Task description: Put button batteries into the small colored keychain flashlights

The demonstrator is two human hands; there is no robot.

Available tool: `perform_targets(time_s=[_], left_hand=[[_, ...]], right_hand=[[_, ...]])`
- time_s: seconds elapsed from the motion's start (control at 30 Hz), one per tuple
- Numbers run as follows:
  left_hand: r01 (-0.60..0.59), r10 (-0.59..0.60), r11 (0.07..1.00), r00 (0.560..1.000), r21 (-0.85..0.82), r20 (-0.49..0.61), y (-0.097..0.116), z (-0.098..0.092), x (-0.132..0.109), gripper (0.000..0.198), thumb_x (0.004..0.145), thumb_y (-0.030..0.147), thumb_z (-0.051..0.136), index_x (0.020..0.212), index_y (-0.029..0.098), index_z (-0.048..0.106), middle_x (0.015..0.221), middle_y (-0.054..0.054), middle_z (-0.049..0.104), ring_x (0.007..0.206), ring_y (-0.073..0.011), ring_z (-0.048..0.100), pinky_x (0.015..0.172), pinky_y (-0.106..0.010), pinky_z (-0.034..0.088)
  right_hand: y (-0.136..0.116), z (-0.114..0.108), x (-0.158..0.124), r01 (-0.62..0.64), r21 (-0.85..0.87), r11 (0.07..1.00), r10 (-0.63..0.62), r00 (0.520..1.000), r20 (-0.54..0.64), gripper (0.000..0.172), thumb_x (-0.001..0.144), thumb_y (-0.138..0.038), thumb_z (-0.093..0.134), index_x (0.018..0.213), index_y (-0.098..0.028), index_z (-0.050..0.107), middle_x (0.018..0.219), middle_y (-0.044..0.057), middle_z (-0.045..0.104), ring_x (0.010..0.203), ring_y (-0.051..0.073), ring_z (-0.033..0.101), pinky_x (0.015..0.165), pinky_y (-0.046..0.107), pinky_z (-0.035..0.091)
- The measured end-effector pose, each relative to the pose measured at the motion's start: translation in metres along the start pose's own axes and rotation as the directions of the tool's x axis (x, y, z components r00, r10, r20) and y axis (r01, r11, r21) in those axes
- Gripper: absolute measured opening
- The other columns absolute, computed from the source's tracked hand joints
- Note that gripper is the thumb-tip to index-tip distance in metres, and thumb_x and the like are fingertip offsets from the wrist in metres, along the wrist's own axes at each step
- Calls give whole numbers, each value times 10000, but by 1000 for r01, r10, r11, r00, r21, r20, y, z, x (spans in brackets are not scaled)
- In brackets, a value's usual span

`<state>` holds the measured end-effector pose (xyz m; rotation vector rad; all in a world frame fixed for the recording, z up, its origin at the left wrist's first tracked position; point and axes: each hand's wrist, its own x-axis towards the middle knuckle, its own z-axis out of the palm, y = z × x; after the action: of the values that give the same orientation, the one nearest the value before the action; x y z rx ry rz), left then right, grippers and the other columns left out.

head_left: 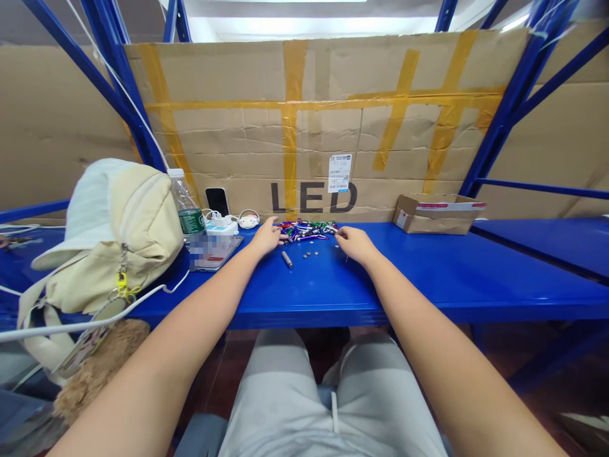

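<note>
A heap of small shiny metal pieces (307, 230) in blue, red, green, purple and silver lies on the blue table (304, 289). At its left edge is my left hand (267, 238), fingers apart and stretched toward the pieces. My right hand (356, 244) is at the right edge with its fingers curled together; whatever they hold, if anything, is too small to make out. A short silver-grey cylinder (287, 259) lies in front of the heap. Several small round silver discs (310, 254) are scattered between my hands.
Left of my arm are a tablet-like device (216, 252), a white power strip (222, 226), a phone (217, 202), a bottle (186, 206) and a cream backpack (137, 216). An open cardboard box (435, 216) stands at the back right. Taped cardboard (228, 146) walls the back.
</note>
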<state>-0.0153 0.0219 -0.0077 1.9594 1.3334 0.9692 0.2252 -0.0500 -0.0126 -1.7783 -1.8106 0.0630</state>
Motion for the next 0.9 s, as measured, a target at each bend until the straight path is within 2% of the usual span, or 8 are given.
perform_targets(time_s=[0.13, 0.2, 0.3, 0.4, 0.47, 0.57, 0.7, 0.9], left_hand=[[-106, 112, 986, 993, 126, -37, 4, -11, -3, 329, 907, 317, 531, 1192, 152, 525, 1203, -100, 546, 1030, -211, 572, 866, -425, 501], [-175, 170, 966, 984, 189, 42, 9, -19, -8, 278, 887, 273, 557, 1135, 150, 570, 1184, -91, 570, 1047, -212, 565, 906, -422, 472], [-284, 228, 925, 946, 252, 231, 18, -33, -16, 148, 770, 163, 622, 895, 203, 690, 1044, -28, 665, 1009, -192, 583, 931, -293, 428], [-305, 202, 895, 928, 326, 314, 25, -42, -23, 136, 745, 285, 631, 840, 216, 699, 907, -16, 698, 876, -192, 618, 799, -255, 454], [-254, 126, 876, 941, 409, 314, 26, -43, -27, 271, 742, 449, 613, 728, 187, 681, 720, -44, 684, 708, -204, 619, 676, -272, 453], [-159, -25, 840, 944, 520, 330, 29, -36, -31, 482, 687, 631, 578, 537, 174, 606, 477, -54, 594, 485, -194, 553, 556, -290, 415], [-136, -111, 817, 916, 560, 385, 34, -25, -35, 443, 649, 595, 617, 530, 169, 617, 468, -54, 603, 449, -184, 540, 546, -290, 408], [-244, 32, 854, 906, 459, 422, 36, -18, -36, 253, 683, 409, 615, 617, 166, 634, 604, -31, 659, 538, -160, 565, 549, -255, 397]], right_hand=[[4, -2, 0, -58, -89, 994, 63, 997, 50, 298, 904, -340, 521, 1157, -186, 560, 1185, 81, 570, 986, 188, 583, 835, 398, 504], [5, -4, 0, -86, -132, 988, 95, 994, 61, 303, 903, -340, 523, 1159, -182, 558, 1183, 81, 570, 986, 190, 584, 833, 400, 504], [8, -9, -3, -131, -198, 971, 145, 988, 56, 306, 902, -340, 525, 1160, -179, 556, 1180, 82, 571, 986, 190, 584, 833, 402, 504], [10, -15, -6, -169, -258, 951, 186, 982, 43, 293, 905, -345, 520, 1144, -181, 565, 1167, 80, 578, 976, 184, 586, 832, 397, 503], [8, -17, -7, -166, -285, 944, 184, 982, 38, 277, 906, -355, 515, 1107, -177, 581, 1130, 73, 596, 955, 175, 592, 829, 393, 501], [2, -16, -10, -68, -292, 954, 86, 995, 51, 269, 882, -378, 537, 1005, -161, 636, 1030, 87, 638, 951, 205, 595, 833, 403, 482], [-14, -5, -13, 188, -259, 947, -165, 980, 109, 274, 845, -363, 562, 1041, -203, 667, 1092, 105, 638, 1038, 256, 564, 879, 377, 441], [-28, 11, -14, 421, -212, 882, -378, 900, 217, 249, 879, -274, 523, 1082, -233, 662, 1110, 81, 628, 1047, 225, 562, 895, 348, 439]])
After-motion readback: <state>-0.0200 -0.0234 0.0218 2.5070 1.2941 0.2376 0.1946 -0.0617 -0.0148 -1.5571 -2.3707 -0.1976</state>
